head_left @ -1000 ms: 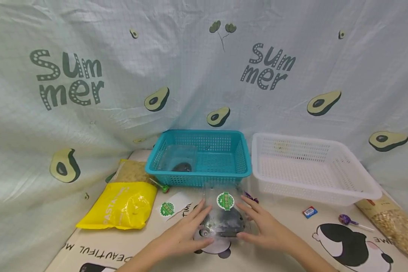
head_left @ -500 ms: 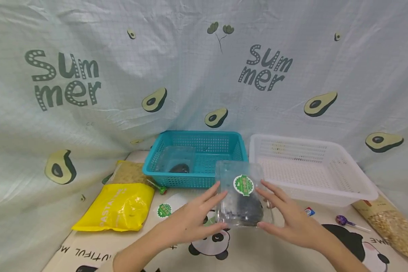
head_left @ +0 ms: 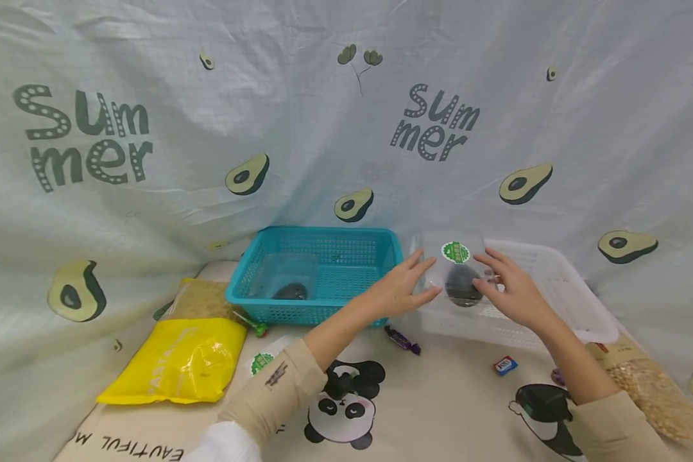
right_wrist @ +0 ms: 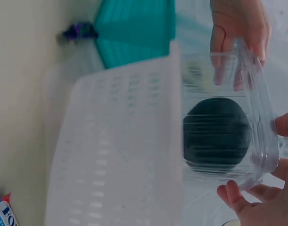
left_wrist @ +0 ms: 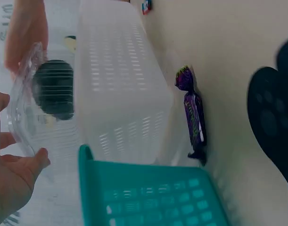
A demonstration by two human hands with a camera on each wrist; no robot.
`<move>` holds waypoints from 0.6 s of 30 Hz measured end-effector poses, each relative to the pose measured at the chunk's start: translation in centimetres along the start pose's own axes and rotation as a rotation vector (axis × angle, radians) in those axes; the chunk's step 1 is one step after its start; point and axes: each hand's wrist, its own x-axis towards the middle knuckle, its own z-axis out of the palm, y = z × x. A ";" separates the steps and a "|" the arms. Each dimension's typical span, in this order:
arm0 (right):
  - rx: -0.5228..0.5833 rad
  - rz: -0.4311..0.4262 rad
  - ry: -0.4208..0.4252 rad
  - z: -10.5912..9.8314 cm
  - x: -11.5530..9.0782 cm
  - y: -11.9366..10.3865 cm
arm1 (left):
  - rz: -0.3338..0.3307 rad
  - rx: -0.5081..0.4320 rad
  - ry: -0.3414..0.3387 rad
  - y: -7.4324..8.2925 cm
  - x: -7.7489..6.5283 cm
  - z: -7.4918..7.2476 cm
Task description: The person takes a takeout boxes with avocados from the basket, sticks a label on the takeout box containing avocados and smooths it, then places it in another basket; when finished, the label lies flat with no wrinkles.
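Between both hands is a clear plastic box (head_left: pixel 436 269) with a green round sticker. It is tilted and held above the left part of the white basket (head_left: pixel 597 314). A dark, rounded item (head_left: pixel 464 285) lies inside; its kind is unclear. My left hand (head_left: pixel 401 285) grips the box's left side, thumb towards me. On the opposite side my right hand (head_left: pixel 514 292) holds it with fingertips and thumb. Through the ribbed base in the right wrist view, the dark item (right_wrist: pixel 217 136) shows beyond the basket wall (right_wrist: pixel 120 141).
A teal basket (head_left: pixel 300 303) on the left holds a similar clear box (head_left: pixel 308 266). Around them lie a yellow pasta bag (head_left: pixel 179 359), a green lollipop (head_left: pixel 260 329), a purple wrapped candy (head_left: pixel 403 340), a small red-blue packet (head_left: pixel 505 366) and a grain bag (head_left: pixel 652 385).
Both hands have lifted the clear box off the table and carried it right and away from me, over the white basket. The purple candy beneath is now uncovered.
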 end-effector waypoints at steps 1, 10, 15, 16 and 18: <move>-0.002 0.028 -0.001 0.3 0.4 0.5 | -0.018 -0.007 -0.004 -0.2 0.6 0.5; 0.078 0.235 -0.089 3.7 1.6 5.1 | -0.145 0.297 -0.104 -0.5 4.6 4.8; 0.087 0.342 -0.204 4.4 1.6 5.6 | -0.215 0.518 -0.168 1.0 5.2 6.0; 0.078 0.346 -0.227 4.4 1.6 5.7 | -0.234 0.537 -0.187 1.3 5.3 6.1; 0.057 0.350 -0.279 4.4 1.5 5.7 | -0.268 0.561 -0.218 1.7 5.3 6.4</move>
